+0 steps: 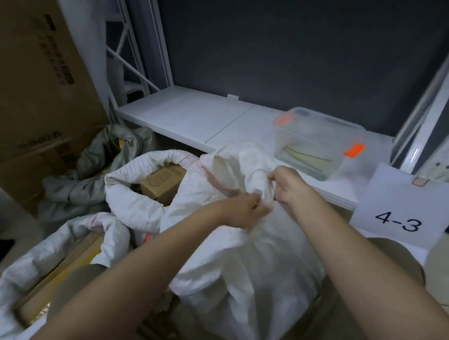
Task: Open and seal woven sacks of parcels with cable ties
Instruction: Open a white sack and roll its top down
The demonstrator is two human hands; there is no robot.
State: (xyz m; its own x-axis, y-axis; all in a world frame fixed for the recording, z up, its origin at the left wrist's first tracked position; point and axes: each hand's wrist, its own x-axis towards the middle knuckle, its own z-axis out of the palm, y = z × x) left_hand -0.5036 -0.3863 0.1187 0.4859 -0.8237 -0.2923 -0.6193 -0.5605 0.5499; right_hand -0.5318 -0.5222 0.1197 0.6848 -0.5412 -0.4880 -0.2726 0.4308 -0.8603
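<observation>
Both hands work at the gathered neck of the white woven sack [238, 249] standing between the person's knees. The left hand [242, 208] has its grip clenched around the bunched fabric; the right hand [288, 186] pinches the neck just beside it. No cable tie shows clearly, so this looks like the cinching or undoing step. Next comes threading or freeing a tie, likely from the clear bin [318, 145] on the low shelf [189, 114]. Open sacks [131, 200] crowd the left; the shelf edge sits close on the right.
</observation>
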